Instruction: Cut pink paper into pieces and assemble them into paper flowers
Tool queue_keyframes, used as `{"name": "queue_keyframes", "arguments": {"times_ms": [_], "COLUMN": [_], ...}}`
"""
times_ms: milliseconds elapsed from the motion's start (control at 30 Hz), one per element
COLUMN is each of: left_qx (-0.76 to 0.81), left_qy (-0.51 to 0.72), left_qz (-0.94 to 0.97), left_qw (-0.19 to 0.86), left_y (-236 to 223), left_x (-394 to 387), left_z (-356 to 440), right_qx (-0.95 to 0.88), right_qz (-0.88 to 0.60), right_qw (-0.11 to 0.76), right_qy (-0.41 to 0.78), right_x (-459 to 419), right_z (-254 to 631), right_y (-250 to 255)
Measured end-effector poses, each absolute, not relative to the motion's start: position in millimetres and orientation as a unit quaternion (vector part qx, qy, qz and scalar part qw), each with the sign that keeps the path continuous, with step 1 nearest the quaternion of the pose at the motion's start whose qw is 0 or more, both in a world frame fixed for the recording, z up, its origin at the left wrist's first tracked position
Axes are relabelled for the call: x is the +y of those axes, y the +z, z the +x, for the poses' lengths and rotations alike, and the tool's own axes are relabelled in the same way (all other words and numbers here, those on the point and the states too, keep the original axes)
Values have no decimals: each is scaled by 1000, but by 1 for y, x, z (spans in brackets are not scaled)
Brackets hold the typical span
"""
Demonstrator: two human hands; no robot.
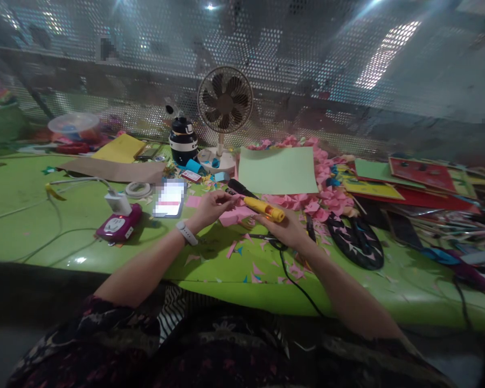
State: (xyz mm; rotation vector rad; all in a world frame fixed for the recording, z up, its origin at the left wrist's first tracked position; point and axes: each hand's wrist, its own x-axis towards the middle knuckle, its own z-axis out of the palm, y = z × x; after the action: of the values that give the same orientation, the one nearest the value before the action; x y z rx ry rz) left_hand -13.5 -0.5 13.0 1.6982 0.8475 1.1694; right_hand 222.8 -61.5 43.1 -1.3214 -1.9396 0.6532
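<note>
The left hand (214, 208) pinches pink paper (237, 216) from its ten o'clock; the right hand (286, 228) grasps a yellow tool (263, 208) at its three o'clock. If the black cord (297, 286) at five o'clock feeds that tool, snagging on the table (226, 293) could jerk it askew.

You have no complete word legible on your table. On the black bottle (182, 141), you can make out a mark resembling the letter U near the top; the lettering on its white band appears to include an E, remainder unclear. Your phone's (170, 200) display is pixelated. The small red-and-white box's (191, 175) label is too small to read.
</note>
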Motion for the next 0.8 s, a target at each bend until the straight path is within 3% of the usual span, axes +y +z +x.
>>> {"name": "queue_keyframes", "arguments": {"times_ms": [267,533,800], "left_qx": [348,347,375], "left_qy": [459,462,468], "left_qz": [678,690,671], "left_qw": [457,436,436], "left_y": [15,14,12], "left_x": [-2,-1,4], "left_z": [-14,-14,-19], "right_qx": [-736,-750,-762], "right_qz": [-515,-524,-493], "right_qw": [342,340,335], "right_qy": [278,216,253], "right_x": [-64,-64,-65], "right_z": [221,221,235], "right_y": [46,44,52]}}
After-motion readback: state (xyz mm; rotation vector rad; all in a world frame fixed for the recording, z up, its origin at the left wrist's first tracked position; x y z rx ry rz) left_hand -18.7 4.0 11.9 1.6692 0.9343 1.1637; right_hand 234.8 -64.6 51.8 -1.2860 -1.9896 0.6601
